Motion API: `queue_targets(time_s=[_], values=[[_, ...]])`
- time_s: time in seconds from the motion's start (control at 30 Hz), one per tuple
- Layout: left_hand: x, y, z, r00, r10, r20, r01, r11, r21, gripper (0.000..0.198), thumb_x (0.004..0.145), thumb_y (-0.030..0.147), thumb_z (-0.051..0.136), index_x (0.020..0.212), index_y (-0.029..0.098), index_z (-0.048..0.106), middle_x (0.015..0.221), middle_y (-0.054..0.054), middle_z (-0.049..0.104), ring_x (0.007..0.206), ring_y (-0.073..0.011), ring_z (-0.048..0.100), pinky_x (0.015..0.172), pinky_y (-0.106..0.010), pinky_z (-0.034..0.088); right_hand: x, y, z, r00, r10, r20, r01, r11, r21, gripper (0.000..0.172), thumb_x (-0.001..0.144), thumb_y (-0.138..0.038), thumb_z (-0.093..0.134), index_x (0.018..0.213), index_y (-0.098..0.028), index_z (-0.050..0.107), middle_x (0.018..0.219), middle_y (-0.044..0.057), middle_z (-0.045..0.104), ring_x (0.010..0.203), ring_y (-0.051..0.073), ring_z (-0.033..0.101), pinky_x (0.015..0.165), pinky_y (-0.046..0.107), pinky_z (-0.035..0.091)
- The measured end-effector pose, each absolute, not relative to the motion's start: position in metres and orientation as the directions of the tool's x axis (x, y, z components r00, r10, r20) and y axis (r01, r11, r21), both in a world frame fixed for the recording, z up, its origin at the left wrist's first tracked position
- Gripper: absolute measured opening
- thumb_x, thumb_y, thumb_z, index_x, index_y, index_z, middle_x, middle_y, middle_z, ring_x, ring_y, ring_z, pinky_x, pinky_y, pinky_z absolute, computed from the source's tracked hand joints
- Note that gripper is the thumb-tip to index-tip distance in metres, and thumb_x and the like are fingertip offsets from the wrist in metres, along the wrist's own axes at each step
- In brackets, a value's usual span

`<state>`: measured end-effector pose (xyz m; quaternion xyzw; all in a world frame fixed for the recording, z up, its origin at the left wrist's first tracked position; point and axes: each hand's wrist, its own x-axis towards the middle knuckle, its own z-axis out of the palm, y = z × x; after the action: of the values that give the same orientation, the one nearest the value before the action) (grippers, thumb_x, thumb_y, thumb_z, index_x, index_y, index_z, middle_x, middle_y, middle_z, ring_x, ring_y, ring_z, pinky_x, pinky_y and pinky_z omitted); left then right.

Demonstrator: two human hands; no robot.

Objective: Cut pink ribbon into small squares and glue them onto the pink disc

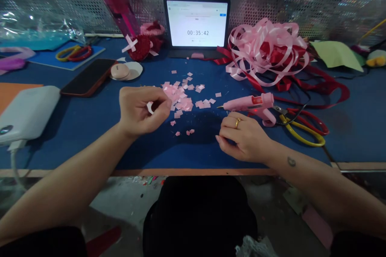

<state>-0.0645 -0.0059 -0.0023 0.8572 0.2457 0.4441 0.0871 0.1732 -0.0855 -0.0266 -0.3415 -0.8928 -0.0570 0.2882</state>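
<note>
My left hand (143, 110) is held over the table, its fingers curled and the thumb tip meeting the index finger. Whatever is in that pinch, if anything, is too small to name. Beside it lies a loose pile of small pink ribbon squares (181, 98), with a few single pieces scattered nearer the front. My right hand (245, 136) is closed loosely, knuckles up, a ring on one finger; the inside of its grip is hidden. Just beyond its knuckles a pink glue gun (249, 102) lies with its nozzle pointing left.
Scissors (304, 126) with red and yellow handles lie right of the glue gun. Pink ribbon (268, 50) is heaped behind. A tablet (197, 24) showing a timer stands at the back. Leftward are a phone (89, 76), a white power bank (31, 110) and more scissors (74, 53).
</note>
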Motion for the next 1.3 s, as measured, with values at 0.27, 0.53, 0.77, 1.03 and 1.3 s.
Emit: queue_targets(time_s=[0.27, 0.53, 0.77, 1.03, 1.3], values=[[-0.069, 0.016, 0.001, 0.634, 0.501, 0.59, 0.343, -0.865, 0.366, 0.006, 0.075, 0.01, 0.062, 0.075, 0.016, 0.061, 0.067, 0.004, 0.06, 0.056, -0.0036, 0.052, 0.051, -0.016, 0.044, 0.174, -0.086, -0.027, -0.603, 0.569, 0.559, 0.638, 0.765, -0.09, 0.028, 0.084, -0.017, 0.046, 0.058, -0.017, 0.055, 0.062, 0.004, 0.055, 0.061, 0.015, 0.043, 0.06, 0.027, 0.042], [-0.077, 0.035, -0.004, 0.818, 0.537, 0.207, 0.517, -0.843, 0.145, 0.01, 0.077, 0.019, 0.06, 0.074, 0.021, 0.069, 0.08, 0.0, 0.061, 0.073, -0.0122, 0.057, 0.066, -0.023, 0.041, 0.174, -0.086, -0.027, -0.607, 0.573, 0.551, 0.636, 0.766, -0.095, 0.028, 0.085, -0.018, 0.045, 0.058, -0.017, 0.054, 0.063, 0.004, 0.055, 0.061, 0.014, 0.043, 0.061, 0.028, 0.043], [-0.073, 0.036, -0.016, 0.807, 0.57, 0.155, 0.553, -0.821, 0.141, 0.016, 0.078, 0.029, 0.055, 0.071, 0.02, 0.067, 0.075, -0.002, 0.062, 0.072, -0.0155, 0.058, 0.065, -0.025, 0.04, 0.174, -0.086, -0.026, -0.607, 0.568, 0.556, 0.637, 0.766, -0.086, 0.028, 0.085, -0.018, 0.045, 0.059, -0.017, 0.054, 0.063, 0.004, 0.055, 0.061, 0.014, 0.043, 0.061, 0.028, 0.044], [-0.067, 0.025, -0.006, 0.691, 0.638, 0.34, 0.576, -0.77, 0.274, 0.013, 0.077, 0.03, 0.062, 0.07, 0.02, 0.065, 0.074, -0.001, 0.06, 0.067, -0.0138, 0.055, 0.061, -0.026, 0.039, 0.178, -0.086, -0.025, -0.604, 0.543, 0.583, 0.66, 0.751, -0.016, 0.025, 0.084, -0.019, 0.048, 0.06, -0.018, 0.054, 0.064, 0.004, 0.056, 0.061, 0.015, 0.046, 0.061, 0.029, 0.046], [-0.032, -0.019, -0.009, 0.769, 0.566, 0.298, 0.381, -0.779, 0.498, 0.008, 0.081, 0.02, 0.061, 0.075, 0.017, 0.066, 0.075, -0.002, 0.057, 0.071, -0.012, 0.054, 0.062, -0.023, 0.043, 0.201, -0.095, -0.002, -0.521, 0.405, 0.751, 0.703, 0.703, 0.108, 0.011, 0.076, -0.014, 0.06, 0.07, -0.02, 0.054, 0.068, 0.003, 0.058, 0.065, 0.017, 0.055, 0.063, 0.033, 0.049]])
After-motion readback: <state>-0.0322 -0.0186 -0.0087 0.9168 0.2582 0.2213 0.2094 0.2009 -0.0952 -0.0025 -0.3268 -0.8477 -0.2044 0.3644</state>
